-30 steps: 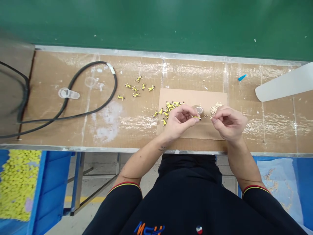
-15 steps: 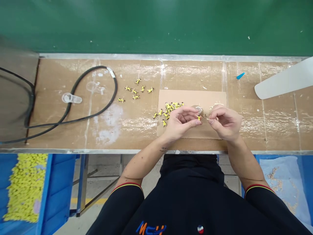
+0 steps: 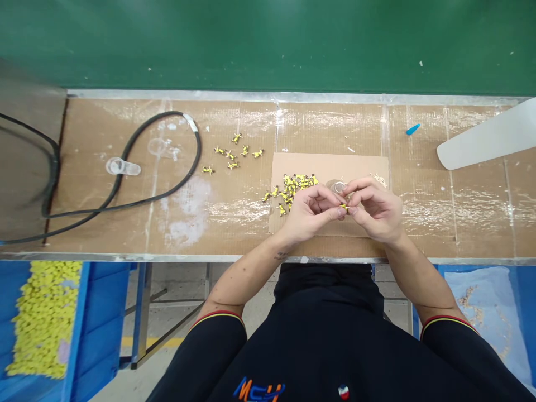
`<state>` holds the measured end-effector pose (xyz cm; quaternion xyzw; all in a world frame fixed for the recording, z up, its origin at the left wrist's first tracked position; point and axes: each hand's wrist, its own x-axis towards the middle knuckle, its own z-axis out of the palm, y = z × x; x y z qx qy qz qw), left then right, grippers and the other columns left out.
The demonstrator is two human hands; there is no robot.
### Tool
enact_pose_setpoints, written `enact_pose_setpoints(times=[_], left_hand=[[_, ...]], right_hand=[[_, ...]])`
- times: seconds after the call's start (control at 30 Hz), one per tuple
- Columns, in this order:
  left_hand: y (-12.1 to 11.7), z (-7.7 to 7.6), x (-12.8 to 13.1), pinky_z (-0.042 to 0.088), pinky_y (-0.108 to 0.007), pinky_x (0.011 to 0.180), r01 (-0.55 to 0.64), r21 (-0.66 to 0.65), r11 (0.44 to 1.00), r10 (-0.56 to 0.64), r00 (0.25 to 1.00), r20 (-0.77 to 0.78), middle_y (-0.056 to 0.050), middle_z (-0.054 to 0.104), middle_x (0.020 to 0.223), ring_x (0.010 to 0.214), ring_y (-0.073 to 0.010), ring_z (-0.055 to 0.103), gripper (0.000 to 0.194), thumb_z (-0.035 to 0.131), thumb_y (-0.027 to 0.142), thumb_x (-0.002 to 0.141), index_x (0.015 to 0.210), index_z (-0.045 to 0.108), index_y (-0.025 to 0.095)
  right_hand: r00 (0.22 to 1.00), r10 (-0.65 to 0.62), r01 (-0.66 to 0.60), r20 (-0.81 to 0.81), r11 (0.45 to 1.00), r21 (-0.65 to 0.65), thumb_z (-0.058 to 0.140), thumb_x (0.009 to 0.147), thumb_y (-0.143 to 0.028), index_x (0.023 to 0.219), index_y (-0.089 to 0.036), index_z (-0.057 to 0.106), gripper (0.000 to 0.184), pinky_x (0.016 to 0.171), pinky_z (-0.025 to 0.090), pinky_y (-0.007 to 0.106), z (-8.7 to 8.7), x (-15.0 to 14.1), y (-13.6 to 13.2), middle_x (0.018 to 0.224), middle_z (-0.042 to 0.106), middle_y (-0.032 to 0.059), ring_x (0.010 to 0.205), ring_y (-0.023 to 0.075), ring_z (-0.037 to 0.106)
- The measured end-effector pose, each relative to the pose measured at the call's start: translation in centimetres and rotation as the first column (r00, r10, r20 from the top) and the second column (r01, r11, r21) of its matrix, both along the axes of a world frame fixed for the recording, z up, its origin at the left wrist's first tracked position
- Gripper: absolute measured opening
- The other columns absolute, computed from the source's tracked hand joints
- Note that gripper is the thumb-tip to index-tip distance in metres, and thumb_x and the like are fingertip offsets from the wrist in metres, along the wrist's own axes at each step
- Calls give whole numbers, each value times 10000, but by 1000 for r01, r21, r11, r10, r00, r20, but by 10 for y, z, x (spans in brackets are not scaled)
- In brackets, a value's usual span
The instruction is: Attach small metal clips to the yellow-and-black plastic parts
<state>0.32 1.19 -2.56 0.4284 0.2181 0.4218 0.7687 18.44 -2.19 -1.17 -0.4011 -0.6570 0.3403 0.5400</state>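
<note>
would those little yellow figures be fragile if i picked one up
The yellow figures look very light for their size, so a nudge could probably scatter them. Their thin limbs seem likely to snag on neighbours in the heap, and may be fragile.

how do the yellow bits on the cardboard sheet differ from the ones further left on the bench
The yellow pieces on the cardboard sheet form a dense, overlapping cluster, while the yellow pieces on the bench lie apart in a loose group. The cluster holds clearly more pieces than the loose group's seven or so. The cluster sits beside the left hand, while the loose group lies farther from it. Both are small yellow pieces with dark parts.
</note>
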Motion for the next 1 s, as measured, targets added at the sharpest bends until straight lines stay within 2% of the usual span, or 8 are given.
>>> enact_pose_setpoints(times=[0.23,0.47,0.67,0.8,1.0], left_hand=[[1,1,0,664,-243,774,0,4,1000,0,999,-33,-23,786,856,758,-110,765,355,958,314,740,790,646,153],[1,3,1,647,-184,740,-40,27,999,40,999,-19,-22,788,818,747,-92,766,250,927,247,776,794,698,148],[-2,3,3,651,-188,780,-138,164,977,149,987,-59,-18,788,827,794,-92,766,153,908,208,782,805,760,177],[-2,1,3,667,-235,833,-196,257,946,225,970,-88,-38,805,892,880,-123,778,105,894,209,793,813,791,200],[-3,0,0,664,-257,820,-203,367,908,270,953,-139,-46,819,921,884,-134,783,45,842,196,853,881,822,225]], right_hand=[[1000,-15,15,-4,1000,6,739,873,-132,894,-256,731,127,826,645,367,0,-1,1,1011,747,44,922,183,741],[999,-42,42,14,999,-22,730,865,-147,859,-247,730,100,804,641,358,0,-1,1,978,750,46,899,185,735],[999,-32,31,-13,998,-58,719,850,-134,842,-240,726,106,739,631,313,2,-2,2,934,743,42,863,169,726],[999,-28,27,-26,997,-70,726,849,-147,822,-235,733,92,711,628,306,4,-2,3,899,739,43,825,166,720],[999,-5,0,-50,995,-105,740,846,-154,802,-223,737,82,684,615,288,5,-1,4,876,737,48,794,159,711]])
